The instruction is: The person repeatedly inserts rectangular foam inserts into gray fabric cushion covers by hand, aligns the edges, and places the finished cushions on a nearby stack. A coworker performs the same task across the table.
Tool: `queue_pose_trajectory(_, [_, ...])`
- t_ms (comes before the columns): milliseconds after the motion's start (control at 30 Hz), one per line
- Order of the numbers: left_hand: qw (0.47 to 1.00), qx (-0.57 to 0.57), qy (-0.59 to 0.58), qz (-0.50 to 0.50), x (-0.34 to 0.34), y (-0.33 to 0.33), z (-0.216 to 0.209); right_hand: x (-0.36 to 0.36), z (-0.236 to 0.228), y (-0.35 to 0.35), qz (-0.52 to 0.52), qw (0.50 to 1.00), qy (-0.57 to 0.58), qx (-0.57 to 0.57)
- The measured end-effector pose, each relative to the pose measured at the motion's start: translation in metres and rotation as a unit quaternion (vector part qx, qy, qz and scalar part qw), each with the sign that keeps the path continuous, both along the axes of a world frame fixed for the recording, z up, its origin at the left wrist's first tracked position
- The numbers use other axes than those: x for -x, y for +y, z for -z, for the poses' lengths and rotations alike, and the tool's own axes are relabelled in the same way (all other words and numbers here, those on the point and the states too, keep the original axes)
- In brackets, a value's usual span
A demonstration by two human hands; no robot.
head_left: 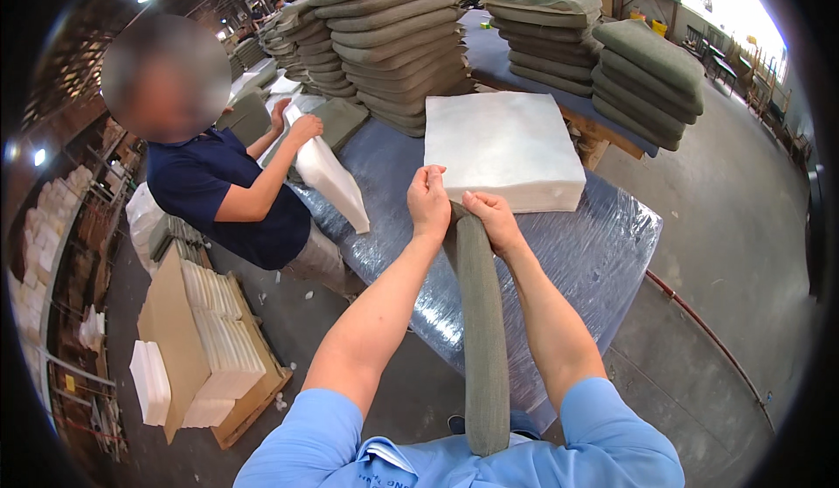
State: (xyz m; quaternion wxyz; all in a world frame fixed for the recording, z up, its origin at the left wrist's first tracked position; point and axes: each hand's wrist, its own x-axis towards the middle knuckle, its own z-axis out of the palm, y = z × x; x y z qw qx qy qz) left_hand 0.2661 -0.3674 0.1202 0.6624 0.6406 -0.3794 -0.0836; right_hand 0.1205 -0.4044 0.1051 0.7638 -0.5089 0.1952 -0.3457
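Note:
A grey-green cushion (483, 331) hangs on edge in front of my body, its narrow side turned up. My left hand (429, 201) is closed on its far end at the left corner. Across from it, my right hand (493, 221) pinches the same end on the right side. Just beyond my hands, a thick white foam block (502, 143) lies on the plastic-covered table (577, 265). What the cushion's end looks like between my fingers is partly hidden.
A co-worker in a dark shirt (223, 178) stands at the left, holding a white foam pad (328, 173). Tall stacks of grey-green cushions (398, 47) rise at the back; more cushions (647, 77) stand back right. White pads (223, 339) sit on a pallet at lower left.

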Motion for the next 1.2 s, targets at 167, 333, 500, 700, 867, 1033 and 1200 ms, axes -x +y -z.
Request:
queue_pose_trajectory(167, [0.989,-0.045,-0.116,-0.079,0.002,-0.01,-0.006,-0.002,-0.002,0.018,-0.014,0.999,-0.009,-0.037])
queue_pose_trajectory(333, [0.992,-0.12,-0.044,-0.006,-0.004,-0.018,0.0,-0.005,-0.003,0.018,0.037,0.999,0.006,-0.018])
queue_pose_trajectory(500, [0.929,-0.142,0.218,0.261,0.009,0.015,-0.01,-0.004,0.009,-0.011,0.197,0.97,0.041,0.135])
queue_pose_trajectory(700, [0.953,-0.137,0.027,0.27,0.026,0.046,-0.015,-0.022,-0.003,-0.036,0.247,0.947,0.116,0.171])
queue_pose_trajectory(867, [0.948,-0.235,-0.063,0.205,0.043,0.06,-0.028,-0.037,-0.018,-0.046,0.277,0.924,0.175,0.199])
queue_pose_trajectory(1033, [0.96,-0.23,-0.06,0.148,0.042,0.069,-0.029,-0.055,-0.032,-0.028,0.276,0.918,0.184,0.217])
queue_pose_trajectory(1200, [0.963,-0.228,-0.033,0.141,0.02,0.073,-0.009,-0.08,-0.023,-0.024,0.263,0.927,0.165,0.21])
